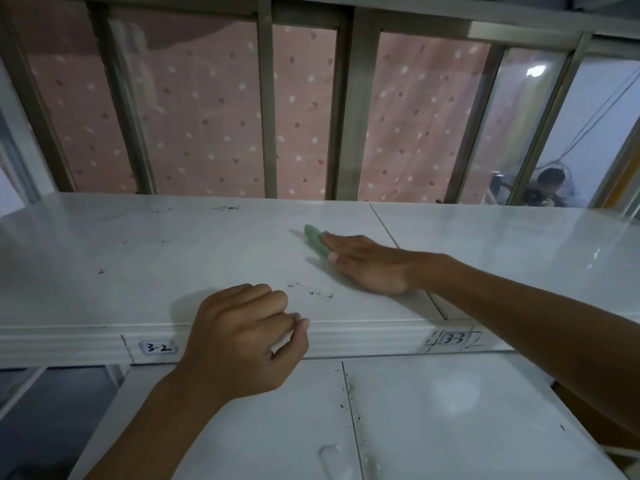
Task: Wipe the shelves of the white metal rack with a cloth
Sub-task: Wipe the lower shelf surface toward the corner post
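The white metal rack's top shelf (145,258) spans the view, with dark specks of dirt scattered on it. My right hand (367,263) lies flat on the shelf, pressing down a green cloth (314,240) whose edge sticks out past the fingertips. My left hand (242,336) is curled over the shelf's front edge, fingers closed, holding on near the label "3-2". A lower shelf (433,420) shows below, with grime along its seam.
Behind the rack is a metal-framed window (266,109) with a pink dotted curtain. A person (549,190) sits beyond the glass at the far right. Labels "3-2" (158,348) and "3-3" (454,338) mark the shelf's front edge.
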{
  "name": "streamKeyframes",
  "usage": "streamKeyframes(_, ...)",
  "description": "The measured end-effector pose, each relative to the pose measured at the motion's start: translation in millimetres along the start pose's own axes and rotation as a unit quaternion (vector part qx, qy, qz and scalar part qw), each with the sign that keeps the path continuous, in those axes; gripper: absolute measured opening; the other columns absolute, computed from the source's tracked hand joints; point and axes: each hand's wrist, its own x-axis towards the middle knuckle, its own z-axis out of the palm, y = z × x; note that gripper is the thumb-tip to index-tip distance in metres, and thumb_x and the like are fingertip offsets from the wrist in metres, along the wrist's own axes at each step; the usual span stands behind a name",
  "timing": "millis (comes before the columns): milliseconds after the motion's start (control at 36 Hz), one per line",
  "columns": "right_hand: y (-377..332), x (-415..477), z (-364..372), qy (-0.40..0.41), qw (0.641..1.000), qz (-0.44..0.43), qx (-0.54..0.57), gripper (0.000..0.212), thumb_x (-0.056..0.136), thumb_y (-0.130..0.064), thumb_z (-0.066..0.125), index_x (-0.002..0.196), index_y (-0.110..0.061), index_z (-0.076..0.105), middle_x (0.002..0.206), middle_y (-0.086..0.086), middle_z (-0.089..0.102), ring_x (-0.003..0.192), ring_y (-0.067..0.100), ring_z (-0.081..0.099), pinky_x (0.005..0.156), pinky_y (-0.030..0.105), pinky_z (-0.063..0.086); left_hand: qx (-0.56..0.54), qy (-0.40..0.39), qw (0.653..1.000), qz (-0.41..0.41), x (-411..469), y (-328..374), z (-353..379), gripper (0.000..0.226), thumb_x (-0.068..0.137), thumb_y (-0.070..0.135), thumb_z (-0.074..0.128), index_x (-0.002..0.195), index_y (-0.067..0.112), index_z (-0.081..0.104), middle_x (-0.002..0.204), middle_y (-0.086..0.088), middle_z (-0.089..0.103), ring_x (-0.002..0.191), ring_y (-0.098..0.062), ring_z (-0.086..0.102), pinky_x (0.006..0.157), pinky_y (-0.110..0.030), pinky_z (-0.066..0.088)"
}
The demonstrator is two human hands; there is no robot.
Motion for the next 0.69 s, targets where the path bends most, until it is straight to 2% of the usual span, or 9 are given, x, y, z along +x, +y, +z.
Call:
streamKeyframes(83, 25, 19, -12, 0.021, 0.998, 0.052, -0.034, 0.062, 0.103, -0.054, 0.005, 0.158, -0.029, -0.008, 0.165, -0.009, -0.005, 0.151, 0.009, -0.005, 0.112, 0.022, -0.007, 0.002, 0.012, 1.0, -0.001, -1, 0, -1, 0.041, 0.086, 0.01, 0.071, 0.05, 0.011, 0.051, 0.054, -0.002, 0.037, 0.048, -0.023, 0.031, 0.049, -0.029, 0.026)
streamKeyframes(167, 43, 46, -21, 0.025, 0.994, 0.104, -0.032, 0.059, 0.106, -0.047, 0.007, 0.159, -0.024, -0.004, 0.167, -0.001, -0.002, 0.153, 0.016, -0.001, 0.119, 0.027, -0.003, -0.003, 0.006, 1.0, -0.01, -3, -1, -4, 0.042, 0.086, 0.01, 0.071, 0.05, 0.011, 0.051, 0.053, -0.003, 0.038, 0.047, -0.024, 0.031, 0.046, -0.032, 0.028)
streamKeyframes(278, 44, 78, -37, 0.042, 0.987, 0.152, -0.017, 0.054, 0.107, -0.03, 0.023, 0.159, -0.02, 0.013, 0.163, 0.007, 0.021, 0.145, 0.028, 0.029, 0.111, 0.036, 0.025, 0.0, -0.001, 1.0, -0.027, -3, -1, -4, 0.045, 0.089, 0.013, 0.069, 0.049, 0.012, 0.049, 0.053, -0.002, 0.038, 0.049, -0.021, 0.031, 0.049, -0.031, 0.027)
streamKeyframes(361, 42, 105, -49, 0.068, 0.985, 0.16, -0.019, 0.051, 0.105, -0.033, 0.024, 0.154, -0.018, 0.027, 0.135, 0.016, 0.052, 0.107, 0.03, 0.058, 0.079, 0.032, 0.044, -0.006, -0.02, 0.999, -0.026, 3, -3, -2, 0.05, 0.091, 0.016, 0.07, 0.049, 0.014, 0.044, 0.053, -0.002, 0.037, 0.048, -0.021, 0.031, 0.047, -0.03, 0.028)
streamKeyframes(444, 38, 131, -55, 0.11, 0.98, 0.166, -0.017, 0.049, 0.106, -0.035, 0.025, 0.147, -0.011, 0.033, 0.095, 0.012, 0.057, 0.061, 0.022, 0.053, 0.051, 0.028, 0.039, -0.019, -0.045, 0.999, -0.019, 17, -7, -2, 0.054, 0.091, 0.017, 0.071, 0.049, 0.017, 0.037, 0.052, -0.001, 0.032, 0.049, -0.019, 0.025, 0.047, -0.026, 0.025)
streamKeyframes(500, 34, 147, -55, 0.111, 0.98, 0.163, -0.005, 0.053, 0.105, -0.036, 0.029, 0.151, -0.011, 0.026, 0.094, 0.008, 0.056, 0.069, 0.022, 0.054, 0.058, 0.029, 0.042, -0.031, -0.055, 0.998, -0.02, 21, -9, -2, 0.056, 0.092, 0.018, 0.069, 0.049, 0.018, 0.034, 0.052, 0.0, 0.029, 0.051, -0.017, 0.019, 0.051, -0.023, 0.021)
streamKeyframes(556, 34, 163, -51, 0.088, 0.986, 0.142, 0.012, 0.068, 0.101, -0.053, 0.025, 0.156, -0.015, 0.015, 0.135, 0.013, 0.053, 0.117, 0.03, 0.055, 0.094, 0.037, 0.045, -0.038, -0.058, 0.997, -0.027, 19, -10, -2, 0.056, 0.093, 0.018, 0.069, 0.05, 0.018, 0.033, 0.052, 0.0, 0.028, 0.051, -0.017, 0.019, 0.051, -0.023, 0.02)
streamKeyframes(611, 33, 177, -46, 0.062, 0.991, 0.121, 0.009, 0.081, 0.093, -0.07, 0.015, 0.159, -0.025, 0.003, 0.165, 0.007, 0.016, 0.149, 0.029, 0.02, 0.12, 0.047, 0.017, -0.039, -0.049, 0.997, -0.035, 14, -9, -2, 0.056, 0.093, 0.017, 0.069, 0.05, 0.017, 0.033, 0.051, 0.0, 0.03, 0.049, -0.018, 0.022, 0.049, -0.025, 0.021)
streamKeyframes(694, 24, 194, -40, 0.049, 0.995, 0.089, -0.006, 0.084, 0.088, -0.076, 0.007, 0.158, -0.031, -0.006, 0.167, 0.0, -0.004, 0.153, 0.027, 0.0, 0.121, 0.051, 0.001, -0.035, -0.031, 0.998, -0.046, 9, -6, -2, 0.055, 0.094, 0.017, 0.068, 0.05, 0.017, 0.034, 0.051, 0.0, 0.032, 0.048, -0.017, 0.024, 0.049, -0.026, 0.022)
